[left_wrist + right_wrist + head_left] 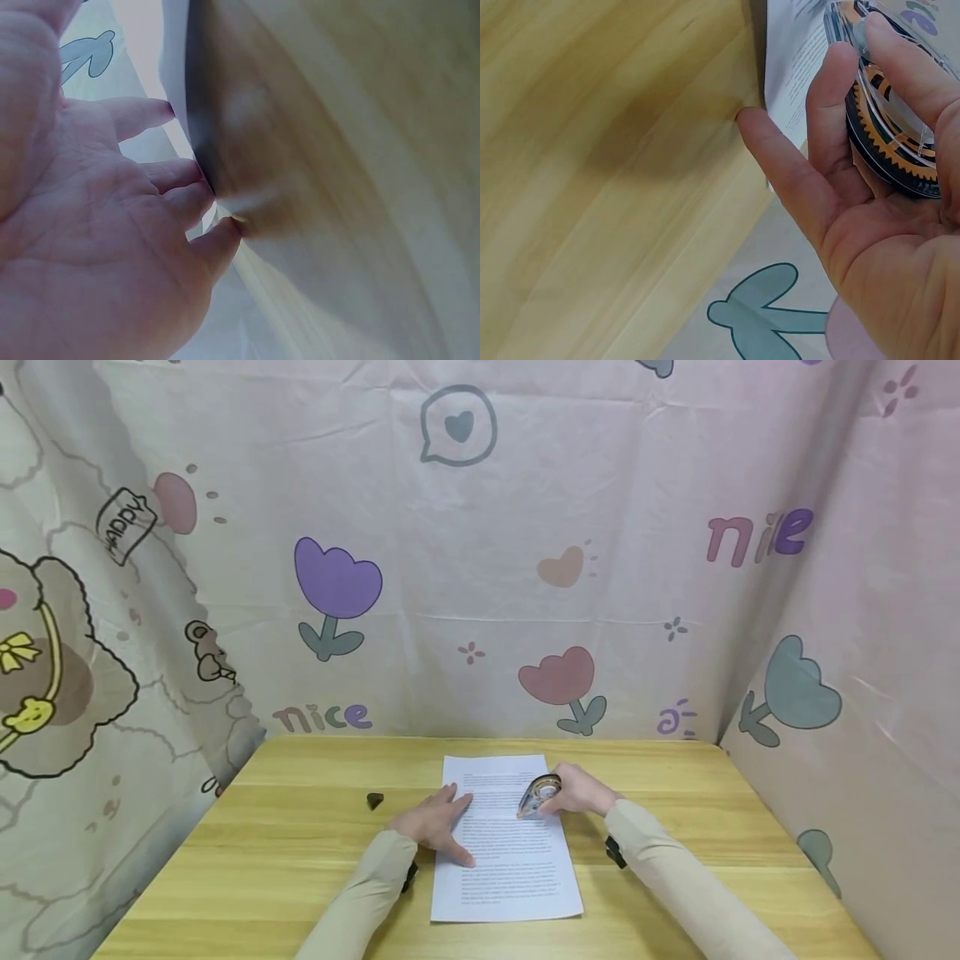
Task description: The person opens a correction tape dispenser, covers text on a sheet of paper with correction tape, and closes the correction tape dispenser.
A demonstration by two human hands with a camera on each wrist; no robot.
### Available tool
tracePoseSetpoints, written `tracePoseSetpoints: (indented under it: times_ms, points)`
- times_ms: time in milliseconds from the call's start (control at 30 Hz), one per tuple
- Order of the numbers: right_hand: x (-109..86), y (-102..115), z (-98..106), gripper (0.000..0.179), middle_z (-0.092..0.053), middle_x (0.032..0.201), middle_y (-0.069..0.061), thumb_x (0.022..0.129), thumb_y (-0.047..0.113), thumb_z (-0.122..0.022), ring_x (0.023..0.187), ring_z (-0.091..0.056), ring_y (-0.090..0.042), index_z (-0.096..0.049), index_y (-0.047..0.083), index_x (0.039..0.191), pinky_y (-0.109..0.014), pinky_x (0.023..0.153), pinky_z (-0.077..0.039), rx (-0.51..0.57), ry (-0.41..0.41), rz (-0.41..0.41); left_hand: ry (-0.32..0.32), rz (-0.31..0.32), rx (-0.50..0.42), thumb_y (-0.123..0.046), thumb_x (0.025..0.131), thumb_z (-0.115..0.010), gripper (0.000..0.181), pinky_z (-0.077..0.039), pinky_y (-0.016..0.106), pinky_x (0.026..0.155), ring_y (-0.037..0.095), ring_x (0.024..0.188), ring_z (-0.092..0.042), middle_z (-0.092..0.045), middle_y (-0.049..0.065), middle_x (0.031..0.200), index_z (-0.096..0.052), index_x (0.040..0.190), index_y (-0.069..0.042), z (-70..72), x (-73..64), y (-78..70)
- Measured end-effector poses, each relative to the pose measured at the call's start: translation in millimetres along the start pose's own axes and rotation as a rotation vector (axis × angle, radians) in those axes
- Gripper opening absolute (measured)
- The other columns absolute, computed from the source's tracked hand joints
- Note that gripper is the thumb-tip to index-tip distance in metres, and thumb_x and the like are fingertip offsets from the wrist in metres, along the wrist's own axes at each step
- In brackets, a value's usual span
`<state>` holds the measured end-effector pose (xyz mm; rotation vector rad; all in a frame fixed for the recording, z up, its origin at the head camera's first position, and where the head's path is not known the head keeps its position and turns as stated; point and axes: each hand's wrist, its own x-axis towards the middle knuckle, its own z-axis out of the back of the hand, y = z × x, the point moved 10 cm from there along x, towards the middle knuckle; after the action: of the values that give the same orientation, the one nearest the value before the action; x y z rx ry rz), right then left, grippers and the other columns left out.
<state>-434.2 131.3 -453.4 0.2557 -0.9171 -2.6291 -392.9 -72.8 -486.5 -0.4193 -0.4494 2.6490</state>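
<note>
A printed sheet of paper (510, 877) lies on the wooden table. My left hand (435, 822) rests on its left edge with fingers spread; in the left wrist view, the fingertips (225, 240) touch along the paper's edge and the tabletop. Over the sheet's upper right part, my right hand (581, 789) grips a correction tape dispenser (542, 793), its tip pointing down at the text. The right wrist view shows the dispenser's clear case with orange toothed gears (877, 139) held between thumb and fingers, while one finger reaches to the table beside the paper.
A small dark cap-like piece (375, 800) lies on the table (300, 860) left of the paper. A patterned curtain (450, 568) hangs behind the table and at both sides. Dark wrist devices (615, 852) sit at the sleeves.
</note>
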Motion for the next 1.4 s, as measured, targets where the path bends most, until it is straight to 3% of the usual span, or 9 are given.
tracePoseSetpoints:
  times_ms: [333, 733, 1400]
  points:
    - [-2.8, -2, 7, 0.026, -0.068, 0.075, -0.003, 0.070, 0.010, -0.086, 0.061, -0.063, -0.015, -0.069, 0.003, 0.088, -0.027, 0.059, -0.056, 0.016, -0.017, -0.055, -0.009, 0.004, -0.010, -0.052, 0.064, -0.087, 0.114, -0.020, 0.057, 0.120, 0.040, 0.150, -0.016, -0.014, 0.022, 0.162, -0.030, 0.154, -0.012, 2.4, 2.7, 4.1]
    - [-4.0, -3, 10, 0.021, -0.068, 0.071, -0.001, 0.070, 0.011, -0.086, 0.059, -0.062, -0.015, -0.071, 0.006, 0.084, -0.026, 0.057, -0.054, -0.010, -0.009, -0.021, -0.013, -0.003, -0.020, -0.052, 0.063, -0.087, 0.114, -0.020, 0.058, 0.120, 0.040, 0.150, -0.016, -0.015, 0.022, 0.162, -0.030, 0.154, -0.011, 3.4, 1.1, 2.4]
    - [-9.8, -17, 9, 0.023, -0.068, 0.070, -0.002, 0.071, 0.010, -0.086, 0.061, -0.066, -0.021, -0.069, 0.004, 0.085, -0.032, 0.060, -0.057, 0.012, -0.006, -0.069, -0.007, 0.007, -0.006, -0.053, 0.063, -0.087, 0.114, -0.023, 0.059, 0.118, 0.040, 0.149, -0.019, -0.016, 0.021, 0.162, -0.032, 0.154, -0.013, -2.8, 3.2, 2.1]
